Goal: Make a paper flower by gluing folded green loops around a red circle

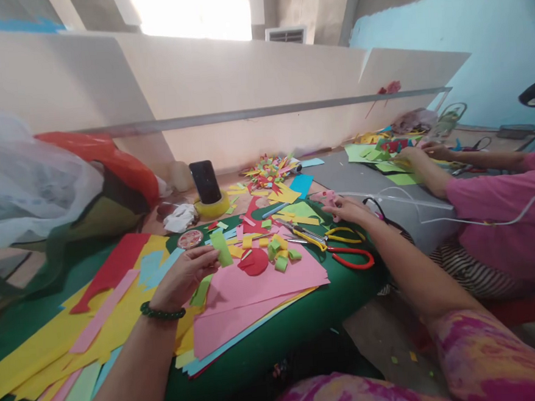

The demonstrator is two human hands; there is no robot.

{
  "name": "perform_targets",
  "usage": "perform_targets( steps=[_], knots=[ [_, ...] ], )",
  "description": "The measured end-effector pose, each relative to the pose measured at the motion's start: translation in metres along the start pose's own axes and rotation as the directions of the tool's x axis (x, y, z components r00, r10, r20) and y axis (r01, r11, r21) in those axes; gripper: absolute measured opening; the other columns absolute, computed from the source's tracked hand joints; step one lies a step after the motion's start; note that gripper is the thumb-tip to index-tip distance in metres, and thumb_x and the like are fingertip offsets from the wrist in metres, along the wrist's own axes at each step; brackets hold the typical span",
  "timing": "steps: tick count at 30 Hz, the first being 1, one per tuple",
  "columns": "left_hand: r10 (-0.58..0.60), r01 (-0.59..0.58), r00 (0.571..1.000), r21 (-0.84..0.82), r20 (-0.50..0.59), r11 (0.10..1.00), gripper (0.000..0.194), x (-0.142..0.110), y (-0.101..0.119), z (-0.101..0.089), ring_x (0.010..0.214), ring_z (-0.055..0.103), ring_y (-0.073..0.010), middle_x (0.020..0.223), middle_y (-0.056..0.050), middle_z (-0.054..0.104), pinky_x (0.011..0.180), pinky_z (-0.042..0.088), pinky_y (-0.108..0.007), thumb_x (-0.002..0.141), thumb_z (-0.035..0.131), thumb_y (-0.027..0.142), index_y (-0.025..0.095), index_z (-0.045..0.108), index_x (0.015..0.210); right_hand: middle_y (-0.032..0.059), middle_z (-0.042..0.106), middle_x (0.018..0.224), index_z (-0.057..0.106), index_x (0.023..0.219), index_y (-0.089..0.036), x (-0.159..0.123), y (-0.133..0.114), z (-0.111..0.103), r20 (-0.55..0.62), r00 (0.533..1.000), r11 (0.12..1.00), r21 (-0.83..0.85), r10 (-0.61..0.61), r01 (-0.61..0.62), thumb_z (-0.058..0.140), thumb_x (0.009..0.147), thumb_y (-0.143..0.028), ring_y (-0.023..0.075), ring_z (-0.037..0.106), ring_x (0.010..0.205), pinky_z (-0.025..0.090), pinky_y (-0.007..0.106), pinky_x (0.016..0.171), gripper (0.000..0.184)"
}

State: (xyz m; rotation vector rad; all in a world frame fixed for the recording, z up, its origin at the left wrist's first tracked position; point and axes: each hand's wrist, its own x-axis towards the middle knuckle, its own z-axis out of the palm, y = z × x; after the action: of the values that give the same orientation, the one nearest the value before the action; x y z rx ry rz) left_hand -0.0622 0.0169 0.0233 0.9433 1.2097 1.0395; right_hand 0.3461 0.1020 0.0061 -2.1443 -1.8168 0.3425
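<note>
Pinched in the fingers of my left hand (197, 271) is a short green paper strip (222, 247), held above a stack of pink paper sheets (264, 286). My right hand (349, 210) has its fingers closed on a pink object with red spots (323, 197), partly covered by the hand. On the pink paper lies a red paper circle (255, 262) with a thin strip across it. Beside the circle are several curled green and yellow paper pieces (280, 254). Yellow-handled scissors (316, 238) and red-handled scissors (351, 257) lie between my hands.
A phone (205, 181) leans upright by a yellow tape roll (213, 207). Coloured paper sheets (75, 327) cover the left side. Behind stands a spiky paper pile (270, 171). To the right, a co-worker's hands (413, 156) are over green paper, with a white cord (452, 219) nearby.
</note>
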Motion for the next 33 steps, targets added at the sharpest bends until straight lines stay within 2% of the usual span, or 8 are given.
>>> perform_targets(
  steps=[4,7,9,13,16,25,29,33],
  knots=[
    [-0.013,0.013,0.997,0.010,0.076,1.000,0.029,-0.004,-0.002,0.007,0.057,0.057,-0.0089,0.058,0.003,0.059,0.058,0.047,-0.020,0.054,0.084,0.029,0.014,0.061,0.063,0.0110,0.069,0.074,0.067,0.068,-0.018,-0.045,-0.002,-0.018,-0.098,0.995,0.993,-0.114,0.008,-0.019,0.054,0.085,-0.058,0.0221,0.061,0.070,0.035,0.030,0.059,0.045],
    [-0.041,0.036,0.989,0.034,0.141,0.999,0.029,-0.007,-0.003,0.016,0.056,0.057,-0.0095,0.056,0.001,0.061,0.057,0.046,-0.020,0.056,0.083,0.033,0.014,0.061,0.062,0.0072,0.069,0.074,0.065,0.077,-0.020,-0.087,-0.027,-0.011,-0.200,0.945,0.956,0.081,-0.260,0.280,0.057,0.087,-0.044,0.0183,0.062,0.066,0.041,0.028,0.059,0.027],
    [-0.067,0.057,0.982,0.060,0.177,0.997,0.031,-0.008,-0.006,0.021,0.056,0.057,-0.0098,0.056,0.000,0.062,0.056,0.044,-0.021,0.058,0.082,0.036,0.014,0.062,0.061,0.0056,0.070,0.082,0.065,0.087,-0.021,-0.112,-0.057,0.007,-0.277,0.828,0.817,0.192,-0.487,0.544,0.055,0.090,-0.036,0.0162,0.064,0.069,0.046,0.026,0.062,0.018],
    [-0.126,0.104,0.965,0.104,0.229,0.989,0.032,-0.009,-0.012,0.028,0.055,0.056,-0.0103,0.057,-0.002,0.064,0.057,0.043,-0.022,0.059,0.081,0.041,0.013,0.065,0.062,0.0073,0.069,0.100,0.064,0.108,-0.023,-0.131,-0.115,0.053,-0.335,0.464,0.428,0.180,-0.820,0.886,0.045,0.096,-0.022,0.0157,0.066,0.085,0.051,0.025,0.071,0.022],
    [-0.135,0.112,0.953,0.098,0.269,0.989,0.034,-0.009,-0.015,0.030,0.056,0.056,-0.0102,0.056,-0.002,0.064,0.059,0.043,-0.022,0.057,0.082,0.042,0.013,0.065,0.061,0.0076,0.068,0.092,0.064,0.100,-0.021,-0.123,-0.134,0.075,-0.352,0.374,0.313,0.220,-0.858,0.924,0.044,0.098,-0.023,0.0151,0.064,0.080,0.051,0.024,0.067,0.020],
    [-0.078,0.053,0.971,0.114,0.227,0.992,0.037,-0.009,-0.017,0.037,0.056,0.055,-0.0109,0.054,0.000,0.059,0.062,0.046,-0.025,0.057,0.080,0.046,0.014,0.062,0.056,0.0033,0.063,0.076,0.060,0.083,-0.019,-0.112,-0.134,0.081,-0.329,0.457,0.248,0.515,-0.826,0.820,0.050,0.097,-0.029,0.0131,0.056,0.071,0.045,0.023,0.063,0.020],
    [-0.058,0.026,0.979,0.162,0.196,0.986,0.035,-0.006,-0.021,0.037,0.057,0.057,-0.0125,0.056,-0.002,0.062,0.062,0.048,-0.027,0.059,0.078,0.046,0.014,0.064,0.060,0.0025,0.062,0.073,0.061,0.080,-0.018,-0.115,-0.135,0.078,-0.205,0.560,0.315,0.652,-0.803,0.690,0.053,0.094,-0.035,0.0125,0.053,0.068,0.042,0.024,0.062,0.024],
    [0.001,-0.051,0.983,0.271,0.182,0.961,0.034,-0.007,-0.024,0.038,0.061,0.060,-0.0138,0.061,-0.004,0.067,0.064,0.049,-0.025,0.064,0.074,0.047,0.013,0.070,0.068,0.0009,0.059,0.072,0.060,0.078,-0.016,-0.115,-0.137,0.077,-0.028,0.723,0.400,0.818,-0.691,0.414,0.058,0.088,-0.042,0.0103,0.050,0.063,0.040,0.022,0.057,0.028]
  ],
)
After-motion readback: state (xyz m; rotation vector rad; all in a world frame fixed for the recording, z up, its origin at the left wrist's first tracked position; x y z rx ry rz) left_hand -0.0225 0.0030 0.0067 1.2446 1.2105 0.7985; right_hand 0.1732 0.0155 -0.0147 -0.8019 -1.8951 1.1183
